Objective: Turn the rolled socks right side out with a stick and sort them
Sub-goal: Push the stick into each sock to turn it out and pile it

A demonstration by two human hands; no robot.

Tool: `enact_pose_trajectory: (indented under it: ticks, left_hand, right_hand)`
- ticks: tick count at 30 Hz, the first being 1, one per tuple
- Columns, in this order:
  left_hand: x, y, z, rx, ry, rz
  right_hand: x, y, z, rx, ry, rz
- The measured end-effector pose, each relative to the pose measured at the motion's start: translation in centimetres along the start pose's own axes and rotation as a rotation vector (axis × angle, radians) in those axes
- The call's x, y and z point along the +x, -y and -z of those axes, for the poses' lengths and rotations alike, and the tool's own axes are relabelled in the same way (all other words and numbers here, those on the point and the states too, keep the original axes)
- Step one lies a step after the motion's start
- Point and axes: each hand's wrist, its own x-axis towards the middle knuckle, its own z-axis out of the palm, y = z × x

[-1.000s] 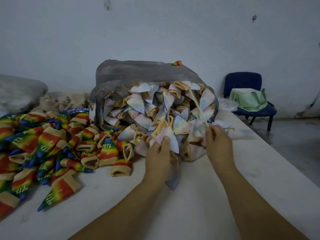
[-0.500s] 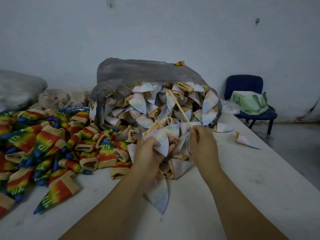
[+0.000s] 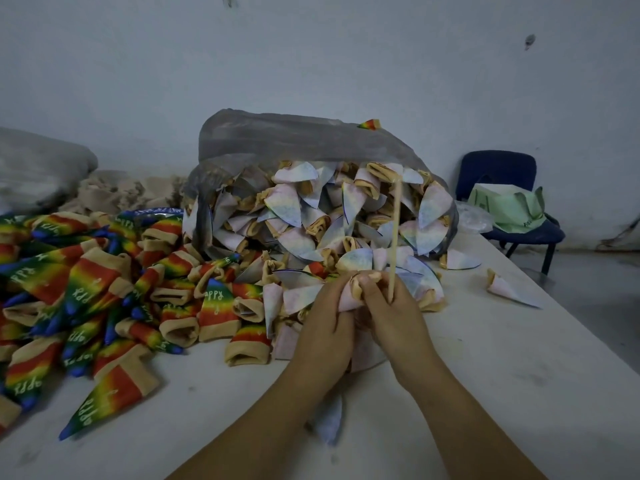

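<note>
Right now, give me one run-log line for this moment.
left hand: grips pale sock | right hand: holds wooden stick upright | rainbow socks: piled left | plastic bag: pale socks spilling out

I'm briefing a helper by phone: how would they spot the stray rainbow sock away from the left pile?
Find the grey plastic bag spilling pale socks. On its top, towards the right, sits one small rainbow sock. It alone is up there, bright against the grey plastic; the other rainbow socks lie on the table left of the bag.
</note>
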Motion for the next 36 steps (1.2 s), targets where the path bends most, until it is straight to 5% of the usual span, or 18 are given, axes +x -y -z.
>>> enact_pose_trajectory:
  ticks: [4, 8, 13, 20, 26, 36]
  left_hand:
    - [-0.2, -0.3, 0.3, 0.135, 0.045, 0.004]
    - [0.1, -1.0, 0.8, 0.281, -0.090, -0.040]
    - [0.1, -0.7, 0.9, 0.219, -0.025, 0.035]
    - [0.8, -0.4, 0.9, -0.364, -0.147, 0.452]
    - [1.6, -1.1, 1.0, -0.860, -0.085, 0.580]
    - [1.8, -1.7, 1.4, -1.079, 0.075, 0.629]
  right_hand:
    - [0.4, 0.5, 0.6, 0.032, -0.077, 0.005]
    - [0.3, 0.9, 1.2, -0.009, -0.107, 0.096]
    - [-0.2, 0.7, 0.4, -0.110, -0.030, 0.127]
    - [-0.2, 0.5, -0.1, -0.118, -0.057, 0.122]
    - [0.1, 0.1, -0.2, -0.048, -0.065, 0.046]
    - [-0.4, 1.3, -0.7, 0.378, 0.107, -0.170]
